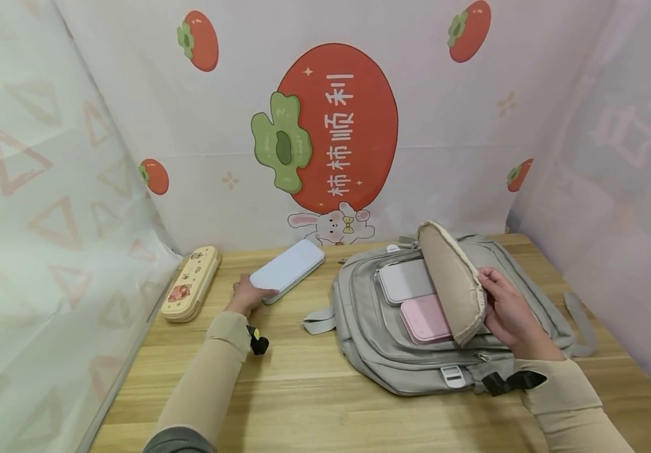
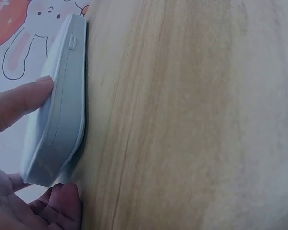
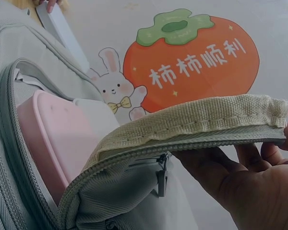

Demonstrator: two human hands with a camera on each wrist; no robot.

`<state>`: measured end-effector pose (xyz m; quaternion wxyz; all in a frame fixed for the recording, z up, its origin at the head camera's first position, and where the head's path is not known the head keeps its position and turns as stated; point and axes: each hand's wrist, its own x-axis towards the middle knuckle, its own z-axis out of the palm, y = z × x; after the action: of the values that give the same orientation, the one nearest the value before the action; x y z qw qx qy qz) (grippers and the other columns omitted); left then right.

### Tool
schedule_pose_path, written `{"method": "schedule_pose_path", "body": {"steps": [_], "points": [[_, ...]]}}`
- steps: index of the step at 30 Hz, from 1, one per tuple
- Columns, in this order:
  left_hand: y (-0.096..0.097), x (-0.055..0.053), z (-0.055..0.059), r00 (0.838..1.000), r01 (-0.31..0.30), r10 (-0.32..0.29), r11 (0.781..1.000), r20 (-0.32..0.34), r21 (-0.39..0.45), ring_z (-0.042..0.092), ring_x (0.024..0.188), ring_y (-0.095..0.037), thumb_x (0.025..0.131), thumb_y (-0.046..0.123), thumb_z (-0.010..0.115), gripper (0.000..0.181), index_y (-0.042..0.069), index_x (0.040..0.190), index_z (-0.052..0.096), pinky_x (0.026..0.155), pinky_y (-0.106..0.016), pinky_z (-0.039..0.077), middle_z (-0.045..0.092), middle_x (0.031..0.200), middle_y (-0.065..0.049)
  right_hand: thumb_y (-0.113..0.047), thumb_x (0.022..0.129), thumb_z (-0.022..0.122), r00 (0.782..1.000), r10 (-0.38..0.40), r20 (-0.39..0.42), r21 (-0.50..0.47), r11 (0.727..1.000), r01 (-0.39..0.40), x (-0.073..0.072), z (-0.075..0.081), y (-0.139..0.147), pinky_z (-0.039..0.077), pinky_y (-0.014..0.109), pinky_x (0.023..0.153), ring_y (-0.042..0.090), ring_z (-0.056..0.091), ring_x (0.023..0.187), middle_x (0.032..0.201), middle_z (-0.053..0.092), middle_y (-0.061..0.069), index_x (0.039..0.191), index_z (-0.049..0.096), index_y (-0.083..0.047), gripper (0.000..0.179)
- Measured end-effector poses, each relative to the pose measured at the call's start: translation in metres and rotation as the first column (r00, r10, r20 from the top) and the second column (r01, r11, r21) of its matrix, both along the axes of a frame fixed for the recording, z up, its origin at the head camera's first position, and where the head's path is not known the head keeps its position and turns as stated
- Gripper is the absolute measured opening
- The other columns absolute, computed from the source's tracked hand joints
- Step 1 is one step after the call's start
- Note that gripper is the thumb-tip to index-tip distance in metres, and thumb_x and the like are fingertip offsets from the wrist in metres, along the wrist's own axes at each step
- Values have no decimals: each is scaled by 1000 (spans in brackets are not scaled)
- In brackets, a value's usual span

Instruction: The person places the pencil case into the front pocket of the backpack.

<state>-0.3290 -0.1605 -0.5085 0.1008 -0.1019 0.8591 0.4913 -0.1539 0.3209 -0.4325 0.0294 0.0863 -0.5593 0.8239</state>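
Observation:
My left hand (image 1: pixel 246 294) grips the near end of a pale blue hard pencil case (image 1: pixel 288 269) lying on the table, left of a grey backpack (image 1: pixel 354 327). The thumb lies along the case's upper edge in the left wrist view, with fingers curled around its end. At the backpack's front pocket, my right hand (image 1: pixel 507 308) pinches the edge of the beige-lined pocket flap (image 1: pixel 451 283) and holds it raised. Inside the pocket lie a white case (image 1: pixel 407 281) and a pink case (image 1: pixel 426 318) side by side, partly covered by the flap.
A cream pencil case (image 1: pixel 191 283) with small printed pictures stands apart at the table's left edge. A backpack strap loop (image 1: pixel 320 321) sticks out to the left. Printed cloth (image 1: pixel 444 189) hangs behind the wooden table (image 1: pixel 291 390) and along both sides.

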Motion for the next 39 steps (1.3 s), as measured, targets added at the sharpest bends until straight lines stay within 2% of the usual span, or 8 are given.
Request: {"method": "schedule_pose_path", "body": {"steps": [3, 8, 10, 16, 21, 30, 34, 39], "points": [[-1, 1, -1, 998, -20, 26, 995, -65, 100, 28, 142, -48, 85, -2, 80, 96, -2, 157, 16, 117, -52, 30, 21, 156, -35, -20, 114, 39, 1000, -7, 8, 11, 1000, 7, 0, 1, -1, 51, 22, 68, 8, 58, 86, 100, 55, -1, 110, 51, -12, 15], [-4, 5, 0, 991, -50, 80, 967, -109, 249, 35, 139, -42, 92, -10, 68, 89, 5, 160, 12, 100, -43, 45, 23, 160, -30, -20, 114, 40, 1000, -15, 16, 17, 1000, 15, 0, 3, -1, 51, 22, 70, 8, 57, 88, 101, 55, -1, 110, 50, -12, 14], [-5, 8, 1, 991, -56, 91, 946, -96, 320, 40, 133, -42, 97, -9, 62, 84, 7, 160, 9, 91, -42, 51, 19, 161, -30, -20, 114, 40, 1000, -18, 21, 13, 1000, 18, 1, 4, -1, 51, 22, 71, 8, 58, 89, 102, 55, -2, 110, 51, -12, 14], [-12, 14, 0, 992, -78, 117, 859, -46, 507, 50, 116, -36, 103, -8, 51, 79, 14, 163, 6, 85, -41, 56, 16, 161, -29, -20, 113, 40, 1000, -19, 12, 7, 1000, 19, 3, 3, -1, 52, 22, 71, 8, 58, 89, 102, 54, -1, 109, 51, -11, 14], [-21, 18, 1, 991, -94, 130, 821, -23, 563, 55, 108, -27, 107, -3, 46, 75, 17, 166, 4, 83, -38, 55, 22, 156, -31, -18, 114, 39, 1000, 1, -13, -13, 1000, -1, 3, 2, -2, 52, 22, 72, 8, 58, 89, 102, 54, 0, 108, 51, -10, 15], [-35, 26, 17, 986, -136, 164, 794, 7, 593, 62, 89, -17, 108, 0, 43, 75, 22, 167, 1, 90, -41, 57, 31, 139, -21, -19, 114, 40, 1000, -5, -2, -6, 1000, 5, 3, 3, -1, 51, 22, 71, 8, 57, 89, 102, 54, -1, 109, 51, -11, 14], [-40, 31, 22, 983, -149, 181, 768, 11, 623, 60, 94, -16, 108, -1, 41, 74, 22, 167, 2, 97, -44, 54, 29, 147, -23, -19, 113, 40, 1000, -16, 9, -2, 1000, 16, 4, 4, -1, 51, 22, 71, 8, 57, 89, 102, 54, -1, 109, 51, -11, 14], [-46, 36, 32, 983, -144, 181, 768, 4, 624, 59, 97, -14, 110, 2, 40, 73, 24, 167, 1, 104, -47, 49, 24, 158, -23, -19, 113, 40, 1000, -1, -6, -17, 1000, 1, 3, 5, -3, 51, 22, 72, 8, 57, 90, 102, 54, -1, 109, 51, -10, 15]]}}
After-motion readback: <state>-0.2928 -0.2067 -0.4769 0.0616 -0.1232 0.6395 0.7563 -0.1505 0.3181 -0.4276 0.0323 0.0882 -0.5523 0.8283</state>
